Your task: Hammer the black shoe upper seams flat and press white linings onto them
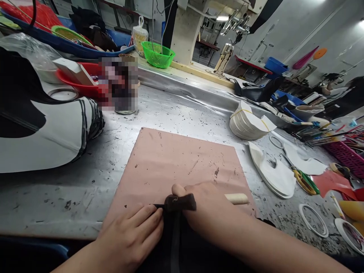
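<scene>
My right hand (206,204) is closed around a hammer, its dark head (180,203) low over the front of a pinkish work board (182,159). The hammer's pale wooden handle (237,198) sticks out to the right, beyond the hand. Beside the hammer head, my left hand (136,231) has its fingers pressed together on the edge of a black piece of material (167,242). A dark grey strip (175,242) runs down that piece below the hammer head. The left thumb is hidden.
Black and white cut pieces (54,140) are stacked at left. White cut pieces (273,174), scissors (305,182) and tape rings (313,220) lie at right. Behind stand a red bowl (82,89), a green basket (159,57) and a sewing machine (187,34).
</scene>
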`<state>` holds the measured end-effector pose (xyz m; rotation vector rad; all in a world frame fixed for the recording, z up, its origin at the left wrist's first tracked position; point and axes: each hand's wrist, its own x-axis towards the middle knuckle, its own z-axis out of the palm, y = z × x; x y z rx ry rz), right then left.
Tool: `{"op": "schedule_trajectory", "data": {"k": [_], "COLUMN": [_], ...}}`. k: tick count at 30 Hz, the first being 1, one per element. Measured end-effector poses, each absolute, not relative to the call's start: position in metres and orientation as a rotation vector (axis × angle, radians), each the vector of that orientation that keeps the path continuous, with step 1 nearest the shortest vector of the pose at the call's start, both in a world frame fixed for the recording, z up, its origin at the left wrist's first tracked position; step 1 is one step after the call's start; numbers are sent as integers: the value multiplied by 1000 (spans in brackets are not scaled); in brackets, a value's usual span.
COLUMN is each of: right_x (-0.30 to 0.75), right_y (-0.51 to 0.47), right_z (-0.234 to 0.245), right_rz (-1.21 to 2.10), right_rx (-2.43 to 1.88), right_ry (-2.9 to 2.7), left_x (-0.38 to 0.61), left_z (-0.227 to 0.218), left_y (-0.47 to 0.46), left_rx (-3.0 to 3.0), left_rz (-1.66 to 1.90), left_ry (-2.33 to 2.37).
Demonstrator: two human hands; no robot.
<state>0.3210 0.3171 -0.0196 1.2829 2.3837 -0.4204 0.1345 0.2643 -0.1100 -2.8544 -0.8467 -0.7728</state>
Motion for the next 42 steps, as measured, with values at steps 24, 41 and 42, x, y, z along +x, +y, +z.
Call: {"op": "schedule_trajectory", "data": {"k": [24, 41, 42], "right_x": [307, 356, 355], "right_y": [319, 299, 300], "right_z": [-42, -39, -39], "right_rz": [-591, -640, -620], "right_rx": [1266, 1481, 1429], "right_ry": [2657, 2633, 2599], "left_x": [133, 135, 135], "left_z": [-103, -109, -108], "left_y": [264, 268, 269], "left_rx": [-2921, -2972, -2976], "left_rz": [-819, -850, -852], "left_ry": [-732, -895, -898]}}
